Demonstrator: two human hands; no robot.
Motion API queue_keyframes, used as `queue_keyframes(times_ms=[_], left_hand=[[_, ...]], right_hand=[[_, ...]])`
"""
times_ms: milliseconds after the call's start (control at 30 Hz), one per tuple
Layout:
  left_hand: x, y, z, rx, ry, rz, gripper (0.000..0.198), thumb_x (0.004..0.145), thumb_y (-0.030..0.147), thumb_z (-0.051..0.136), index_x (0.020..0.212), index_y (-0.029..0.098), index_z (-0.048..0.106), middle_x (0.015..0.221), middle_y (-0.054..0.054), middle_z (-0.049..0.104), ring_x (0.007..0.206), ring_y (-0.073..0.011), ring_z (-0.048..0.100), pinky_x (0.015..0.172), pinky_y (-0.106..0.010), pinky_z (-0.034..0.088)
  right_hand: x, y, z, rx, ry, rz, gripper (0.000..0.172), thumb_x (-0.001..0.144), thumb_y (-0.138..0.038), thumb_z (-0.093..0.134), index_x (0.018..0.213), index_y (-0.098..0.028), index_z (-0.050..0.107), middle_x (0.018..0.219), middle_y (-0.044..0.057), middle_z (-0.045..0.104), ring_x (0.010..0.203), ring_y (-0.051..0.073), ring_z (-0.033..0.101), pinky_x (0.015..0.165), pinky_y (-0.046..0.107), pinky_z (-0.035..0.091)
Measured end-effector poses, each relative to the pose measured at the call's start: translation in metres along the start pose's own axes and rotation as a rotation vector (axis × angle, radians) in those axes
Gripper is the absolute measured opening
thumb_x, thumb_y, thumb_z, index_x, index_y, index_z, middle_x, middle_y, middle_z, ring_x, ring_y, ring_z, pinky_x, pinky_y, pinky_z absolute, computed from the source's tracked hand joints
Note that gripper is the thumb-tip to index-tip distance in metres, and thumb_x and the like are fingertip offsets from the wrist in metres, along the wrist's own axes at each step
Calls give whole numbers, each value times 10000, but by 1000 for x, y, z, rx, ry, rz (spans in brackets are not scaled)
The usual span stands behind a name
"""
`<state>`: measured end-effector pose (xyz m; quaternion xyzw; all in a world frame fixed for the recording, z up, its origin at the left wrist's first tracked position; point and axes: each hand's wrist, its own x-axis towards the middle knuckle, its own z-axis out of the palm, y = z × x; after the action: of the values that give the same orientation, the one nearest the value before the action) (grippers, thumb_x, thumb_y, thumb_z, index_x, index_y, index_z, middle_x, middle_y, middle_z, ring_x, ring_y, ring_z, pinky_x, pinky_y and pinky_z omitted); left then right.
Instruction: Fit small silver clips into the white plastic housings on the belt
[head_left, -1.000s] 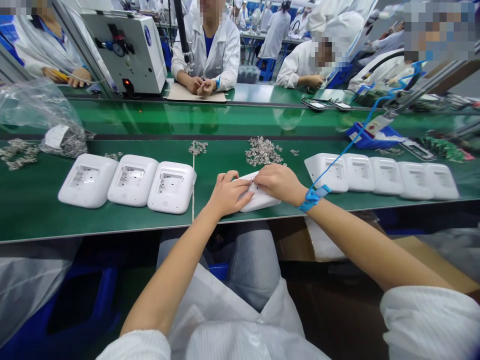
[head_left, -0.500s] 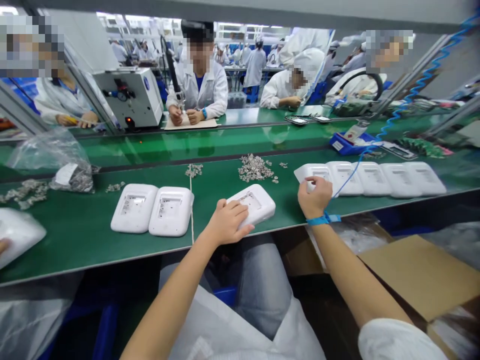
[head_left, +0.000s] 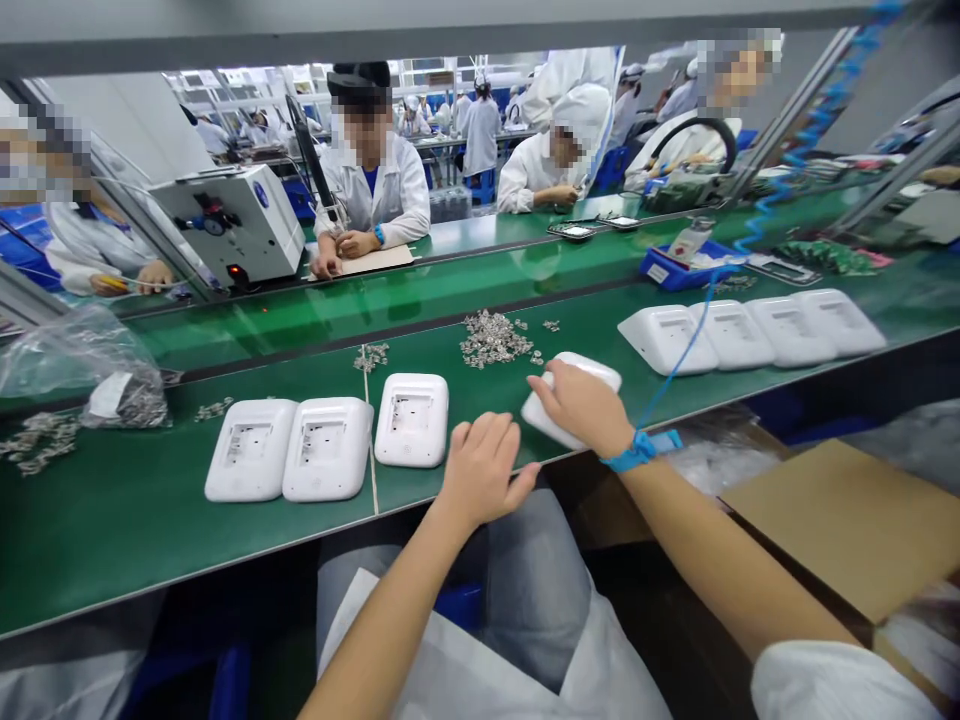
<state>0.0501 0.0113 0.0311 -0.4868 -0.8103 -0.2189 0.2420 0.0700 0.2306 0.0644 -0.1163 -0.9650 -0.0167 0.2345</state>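
My right hand (head_left: 589, 408), with a blue wrist strap (head_left: 641, 450), grips a white plastic housing (head_left: 551, 418) near the bench's front edge; the housing is partly covered by my hand. Just left of it, my left hand (head_left: 486, 465) is held over the edge, fingers stretched, holding nothing. Nearest to that hand on its left lies a single white housing (head_left: 412, 420) with a square recess. Two more housings (head_left: 326, 450) sit side by side further left. On the right, a row of several housings (head_left: 731, 335) leans together.
Small metal parts (head_left: 493, 338) lie heaped at mid-bench, and a clear bag (head_left: 124, 390) of them is at the left. A blue bin (head_left: 679, 268) stands behind the right-hand row, with a coiled blue cord (head_left: 772, 190) hanging nearby. An open cardboard box (head_left: 847, 520) is below right. Co-workers sit opposite.
My left hand has let go of a housing, which now stands left of it. My right hand has drawn one housing from the row leftwards to in front of me. The view has shifted.
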Motion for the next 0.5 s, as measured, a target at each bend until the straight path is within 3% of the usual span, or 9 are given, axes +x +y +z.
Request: queue_keyframes(times_ms=[67, 167, 267, 367, 500], left_hand=[[15, 3, 13, -95, -84, 91, 490, 1003, 495, 467, 1336, 155, 581, 1424, -148, 607, 1355, -297, 503, 1012, -445, 331], [25, 0, 18, -178, -182, 111, 508, 1020, 530, 430, 1340, 158, 564, 1415, -151, 612, 1335, -282, 525, 995, -453, 321], [22, -6, 14, -250, -215, 29, 464, 1032, 519, 409, 1312, 192, 580, 1390, -132, 634, 1271, -268, 575, 963, -450, 316], [17, -9, 11, -298, -243, -24, 445, 1032, 518, 406, 1297, 214, 595, 1398, -135, 630, 1288, -278, 563, 974, -461, 305], [16, -8, 13, -358, -269, -81, 390, 1027, 476, 435, 1276, 234, 611, 1363, -115, 657, 1260, -267, 579, 965, -461, 323]], right_hand=[[18, -4, -7, 61, 2, -5, 374, 1054, -463, 408, 938, -185, 630, 724, 106, 667, 621, 232, 602, 570, 311, 273], [60, 20, 4, 114, -12, 68, 268, 1004, -392, 517, 907, -189, 664, 768, 95, 699, 671, 228, 621, 571, 304, 278], [97, 52, 35, 286, -270, 32, 130, 856, -311, 686, 882, -184, 697, 745, 48, 702, 674, 196, 613, 580, 282, 337], [109, 65, 65, 403, -359, -35, 92, 807, -274, 702, 824, -184, 698, 722, 19, 702, 683, 177, 622, 626, 268, 411], [102, 66, 83, 515, -317, -49, 102, 849, -261, 618, 814, -182, 672, 782, 35, 713, 739, 185, 638, 677, 288, 449]])
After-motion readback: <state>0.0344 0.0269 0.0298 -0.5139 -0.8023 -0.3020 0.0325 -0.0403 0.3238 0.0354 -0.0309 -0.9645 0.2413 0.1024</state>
